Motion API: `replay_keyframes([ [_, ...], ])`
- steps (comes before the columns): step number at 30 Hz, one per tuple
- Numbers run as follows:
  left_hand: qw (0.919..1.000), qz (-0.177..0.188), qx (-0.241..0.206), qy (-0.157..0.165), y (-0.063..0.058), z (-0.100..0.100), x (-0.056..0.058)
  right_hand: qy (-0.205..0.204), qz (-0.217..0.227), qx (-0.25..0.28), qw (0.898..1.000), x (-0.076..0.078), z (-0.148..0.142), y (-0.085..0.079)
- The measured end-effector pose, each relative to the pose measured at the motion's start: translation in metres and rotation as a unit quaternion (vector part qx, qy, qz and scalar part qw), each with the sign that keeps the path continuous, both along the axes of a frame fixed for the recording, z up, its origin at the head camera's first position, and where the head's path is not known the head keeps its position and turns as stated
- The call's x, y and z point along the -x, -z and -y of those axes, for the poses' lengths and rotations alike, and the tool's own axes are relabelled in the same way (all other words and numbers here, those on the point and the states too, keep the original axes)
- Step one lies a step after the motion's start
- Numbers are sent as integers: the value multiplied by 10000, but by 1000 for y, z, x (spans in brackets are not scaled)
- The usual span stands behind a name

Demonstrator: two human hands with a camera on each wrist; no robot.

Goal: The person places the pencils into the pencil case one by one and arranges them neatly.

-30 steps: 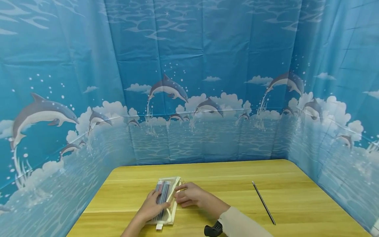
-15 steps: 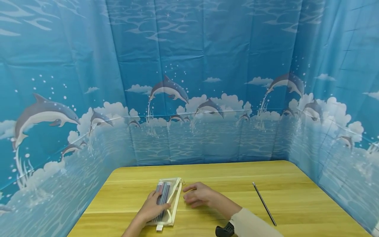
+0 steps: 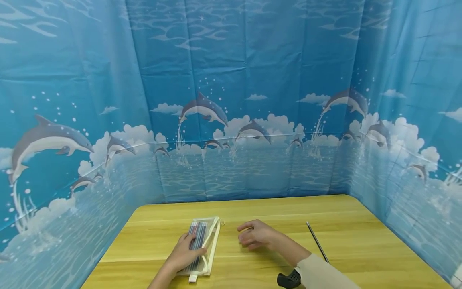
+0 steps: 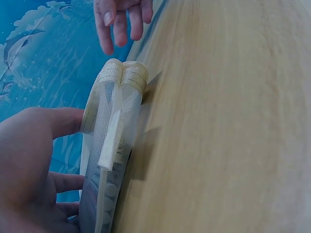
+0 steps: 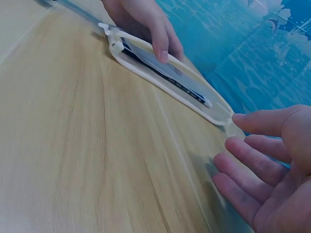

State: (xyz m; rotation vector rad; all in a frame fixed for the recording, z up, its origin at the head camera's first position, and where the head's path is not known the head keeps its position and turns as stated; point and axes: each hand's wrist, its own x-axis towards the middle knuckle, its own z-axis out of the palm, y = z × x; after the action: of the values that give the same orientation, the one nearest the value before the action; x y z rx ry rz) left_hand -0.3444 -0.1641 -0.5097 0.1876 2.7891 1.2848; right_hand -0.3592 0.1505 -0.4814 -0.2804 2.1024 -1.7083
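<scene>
A see-through mesh pencil case [image 3: 213, 248] with cream edging lies on the left part of the table. Several dark pencils [image 3: 199, 230] show inside it. My left hand [image 3: 185, 252] grips the case, thumb on one side and fingers on the other. The right wrist view shows its zip opening [image 5: 146, 73] gaping, with pencils within. Off to the right of the case, my right hand [image 3: 259, 235] hovers over the table, fingers loosely bent and holding nothing. A single dark pencil [image 3: 317, 241] lies farther right, its lower end hidden by the right sleeve.
The wood-grain table [image 3: 281, 212] has rounded far corners. A blue dolphin-print curtain [image 3: 245, 172] encloses its back and sides. A black device [image 3: 288, 279] sits at my right wrist, beside the cream sleeve [image 3: 325, 273].
My right hand has moved away from the case's zip edge, rightward toward the single pencil. The left hand and the pencil case have stayed in place.
</scene>
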Motion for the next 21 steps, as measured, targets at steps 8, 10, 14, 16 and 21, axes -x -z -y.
replay_keyframes([
  [8, 10000, -17, 30, 11, 4, 2, 1, 210, -78, -257, 9994, -2, -30, 2],
  [10, 10000, 8, 23, -7, 4, 2, 1, 242, -151, -299, 9991, -3, -38, 1],
  [14, 10000, 9, -15, 29, 3, 2, 1, 257, -254, -318, 9988, -5, -57, -2],
  [16, 10000, 18, -21, 71, 3, 1, 2, 211, -289, -366, 9987, -7, -69, -4],
  [21, 9999, 53, -33, 100, 1, 2, 4, 46, -328, -349, 9988, -12, -97, -10],
])
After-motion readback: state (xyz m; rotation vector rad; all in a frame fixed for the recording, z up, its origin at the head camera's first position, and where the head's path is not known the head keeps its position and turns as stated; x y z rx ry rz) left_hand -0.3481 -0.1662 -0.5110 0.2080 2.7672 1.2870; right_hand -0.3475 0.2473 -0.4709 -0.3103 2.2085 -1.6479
